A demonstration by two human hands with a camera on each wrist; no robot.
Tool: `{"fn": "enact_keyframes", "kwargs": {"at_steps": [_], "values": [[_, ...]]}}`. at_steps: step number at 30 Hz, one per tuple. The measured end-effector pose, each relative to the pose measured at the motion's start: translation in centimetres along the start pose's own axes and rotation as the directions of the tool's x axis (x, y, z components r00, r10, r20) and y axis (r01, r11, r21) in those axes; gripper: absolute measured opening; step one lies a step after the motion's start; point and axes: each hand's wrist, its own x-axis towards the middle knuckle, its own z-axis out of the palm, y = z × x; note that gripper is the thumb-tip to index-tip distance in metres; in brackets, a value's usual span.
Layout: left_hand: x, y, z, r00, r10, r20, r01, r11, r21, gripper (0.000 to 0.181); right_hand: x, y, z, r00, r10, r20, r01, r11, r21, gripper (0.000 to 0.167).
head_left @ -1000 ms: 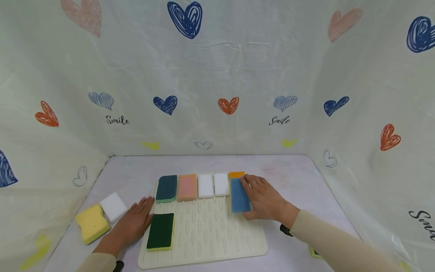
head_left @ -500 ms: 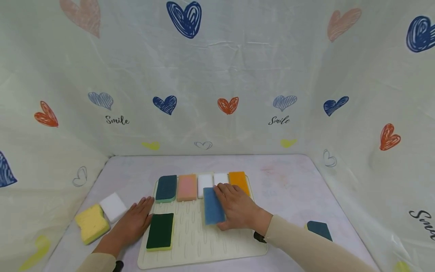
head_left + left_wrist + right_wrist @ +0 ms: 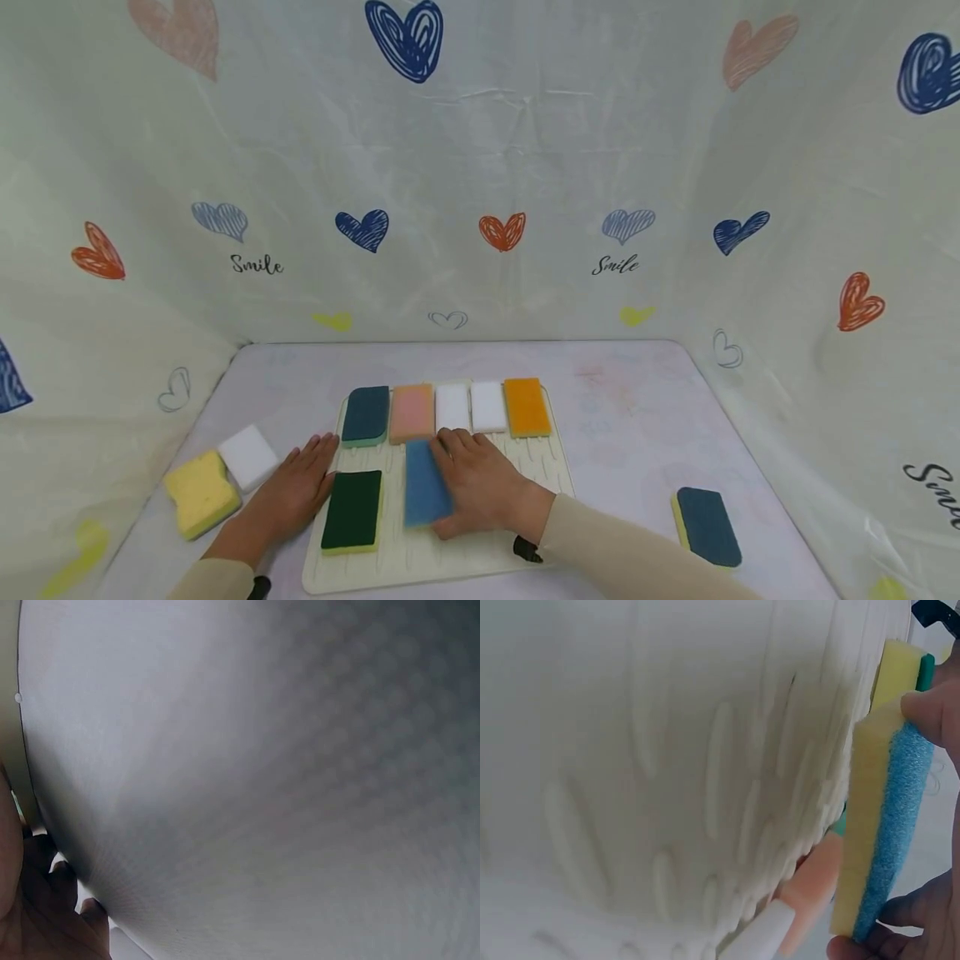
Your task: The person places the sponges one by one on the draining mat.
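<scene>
My right hand [image 3: 483, 487] grips a blue-topped sponge [image 3: 426, 485] by its edges, over the cream ribbed mat [image 3: 480, 554], just right of a dark green sponge [image 3: 352, 510]. In the right wrist view the thumb and fingertips of the right hand [image 3: 937, 825] pinch both ends of the sponge [image 3: 870, 825], whose other layer is pale yellow. My left hand [image 3: 288, 492] rests at the mat's left edge with its fingers extended. The left wrist view shows part of that left hand [image 3: 60, 915] at the lower left.
Along the mat's back lie a teal sponge [image 3: 366, 415], a pink one [image 3: 412, 412], two white ones [image 3: 452, 407] and an orange one [image 3: 527, 407]. Left of the mat are a yellow sponge [image 3: 201, 493] and a white block [image 3: 249, 457]. Another teal-topped sponge [image 3: 708, 527] lies at right.
My right hand has carried the blue-topped sponge left and nearer across the mat, uncovering the orange sponge. The right-hand teal-topped sponge has come into fuller view. My left hand has stayed put.
</scene>
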Motion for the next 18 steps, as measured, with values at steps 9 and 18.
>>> {"fn": "enact_keyframes", "kwargs": {"at_steps": [9, 18], "values": [[0.0, -0.2, 0.0, 1.000, 0.001, 0.002, -0.001, 1.000, -0.006, 0.062, 1.1, -1.9, 0.7, 0.994, -0.030, 0.103, 0.028, 0.999, 0.021, 0.111], [0.0, 0.0, 0.0, 1.000, 0.001, -0.001, -0.001, 1.000, -0.011, 0.062, 1.2, -2.6, 0.8, 0.987, -0.040, 0.157, 0.034, 0.998, 0.046, 0.109]]}}
